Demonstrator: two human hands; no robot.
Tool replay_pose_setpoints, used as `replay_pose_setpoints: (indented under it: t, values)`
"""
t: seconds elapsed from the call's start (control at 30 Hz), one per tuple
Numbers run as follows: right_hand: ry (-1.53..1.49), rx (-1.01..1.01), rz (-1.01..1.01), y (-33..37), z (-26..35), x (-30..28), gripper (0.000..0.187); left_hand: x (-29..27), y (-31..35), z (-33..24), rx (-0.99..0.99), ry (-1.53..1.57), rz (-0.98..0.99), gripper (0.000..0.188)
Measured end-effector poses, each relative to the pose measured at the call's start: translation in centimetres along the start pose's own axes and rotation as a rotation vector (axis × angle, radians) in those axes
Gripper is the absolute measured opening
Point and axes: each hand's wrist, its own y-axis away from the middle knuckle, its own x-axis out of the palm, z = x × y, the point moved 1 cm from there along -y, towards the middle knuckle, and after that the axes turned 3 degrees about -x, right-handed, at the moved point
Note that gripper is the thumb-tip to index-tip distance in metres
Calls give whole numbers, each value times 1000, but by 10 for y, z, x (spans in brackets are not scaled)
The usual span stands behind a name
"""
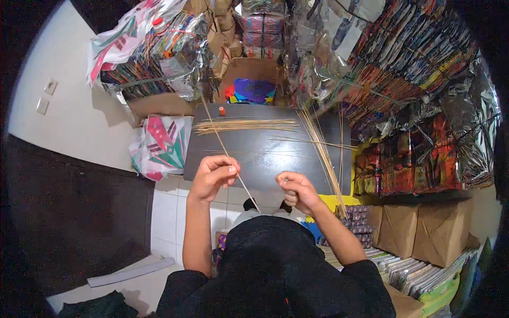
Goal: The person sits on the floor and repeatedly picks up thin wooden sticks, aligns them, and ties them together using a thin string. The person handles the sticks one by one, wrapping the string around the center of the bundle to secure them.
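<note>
My left hand (pixel 216 177) pinches a long thin bamboo stick (pixel 248 193) between thumb and fingertips. The stick slants from above the table's far left down toward my lap. To its right, my right hand (pixel 298 191) is raised with its fingers curled and thumb pressed in; whatever it may hold is too small to make out. Both hands are over the near edge of a dark table (pixel 254 177). A bundle of thin sticks (pixel 244 125) lies across the table's far side, and another bundle (pixel 327 159) runs along its right. A small orange thread spool (pixel 222 111) stands behind the first bundle.
Loose sticks (pixel 313 141) cross the right bundle. Tall stacks of folded printed material (pixel 413 47) rise at the back right. Brown paper-wrapped parcels (pixel 440 230) sit at my right. A printed plastic sheet (pixel 161 146) hangs left of the table, near a white wall (pixel 69 127).
</note>
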Motion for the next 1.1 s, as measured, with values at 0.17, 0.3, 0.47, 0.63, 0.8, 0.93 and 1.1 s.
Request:
replay_pose_setpoints:
  t: [0.17,0.3,0.47,0.63,0.8,0.93,1.1]
  values:
    - [-209,18,153,2,16,-6,5,-7,3,3,-97,-274,174,9]
    - [-114,55,222,5,26,-9,10,-4,3,-4,-149,-476,311,9]
    - [182,89,252,10,46,-1,13,-7,-1,-7,-132,-674,413,12]
    - [616,118,214,18,71,8,18,6,0,-17,-123,-954,427,15]
    - [986,-202,341,22,73,11,22,12,-4,-9,22,-1158,294,16]
    - [1192,-211,279,30,82,24,20,18,-12,2,127,-1218,81,16]
    - [1274,-225,258,34,80,46,18,23,-20,10,261,-1007,-201,13]
